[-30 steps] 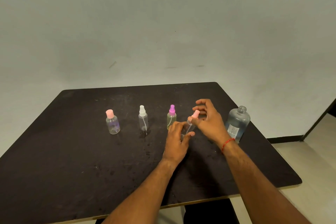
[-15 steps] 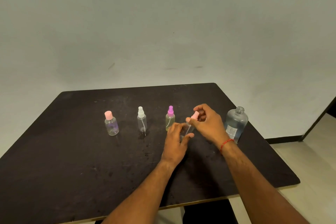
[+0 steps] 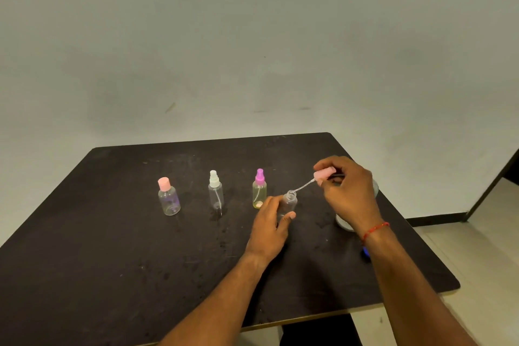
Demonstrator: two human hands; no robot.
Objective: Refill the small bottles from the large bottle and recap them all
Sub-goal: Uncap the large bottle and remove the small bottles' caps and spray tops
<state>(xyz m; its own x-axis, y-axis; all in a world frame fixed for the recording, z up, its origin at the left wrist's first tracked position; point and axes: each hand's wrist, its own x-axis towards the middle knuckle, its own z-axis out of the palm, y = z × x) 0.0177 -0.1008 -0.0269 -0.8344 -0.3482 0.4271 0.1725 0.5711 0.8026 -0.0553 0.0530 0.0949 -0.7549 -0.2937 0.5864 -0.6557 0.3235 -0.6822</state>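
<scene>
My left hand grips a small clear bottle standing on the black table, its neck uncovered. My right hand pinches that bottle's pink spray cap, lifted up and to the right, with its thin tube still reaching to the bottle's mouth. To the left stand three capped small bottles: one with a purple spray cap, one with a white spray cap, and a rounder one with a pink cap. The large clear bottle is mostly hidden behind my right hand and wrist.
A small blue object lies on the table by my right forearm. The table's right edge and front edge are close to my arms. A plain wall stands behind the table, and light floor shows to the right.
My right hand has lifted the pink spray cap off the small bottle and drawn it up to the right, pulling the tube out. My left hand keeps its hold on the bottle.
</scene>
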